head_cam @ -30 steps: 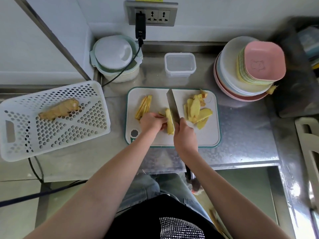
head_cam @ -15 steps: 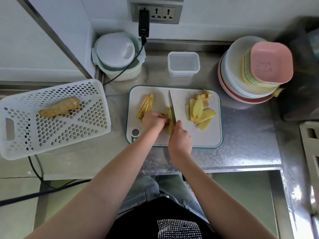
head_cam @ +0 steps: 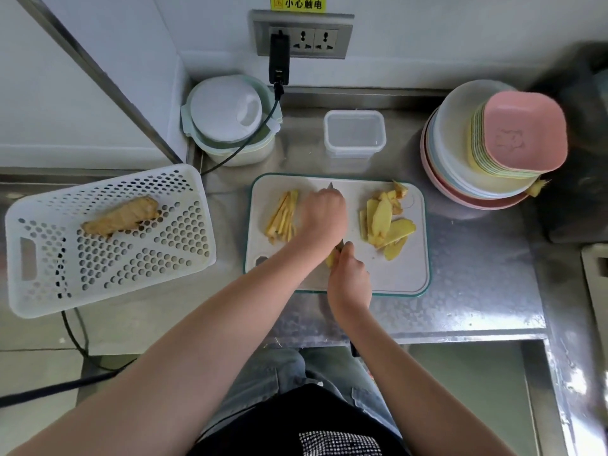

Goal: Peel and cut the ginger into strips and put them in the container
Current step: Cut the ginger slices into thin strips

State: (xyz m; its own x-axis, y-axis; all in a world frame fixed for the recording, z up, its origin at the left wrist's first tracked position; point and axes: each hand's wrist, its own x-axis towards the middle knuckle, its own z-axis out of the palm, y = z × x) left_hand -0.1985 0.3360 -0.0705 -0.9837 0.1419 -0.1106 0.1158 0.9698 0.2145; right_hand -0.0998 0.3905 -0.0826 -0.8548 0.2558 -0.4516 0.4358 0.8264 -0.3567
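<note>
Hands point(head_cam: 324, 215) and point(head_cam: 349, 278) work a knife point(head_cam: 330, 185) over the cutting board point(head_cam: 388, 274).

A stainless steel counter point(head_cam: 477, 291) runs along a white wall point(head_cam: 427, 34). A grey double power socket point(head_cam: 302, 36) is set in the wall, with a black plug point(head_cam: 279, 62) in it and a yellow warning label point(head_cam: 298, 3) above. Daylight glints off the metal at right. Pale floor point(head_cam: 39, 337) shows lower left.
</note>
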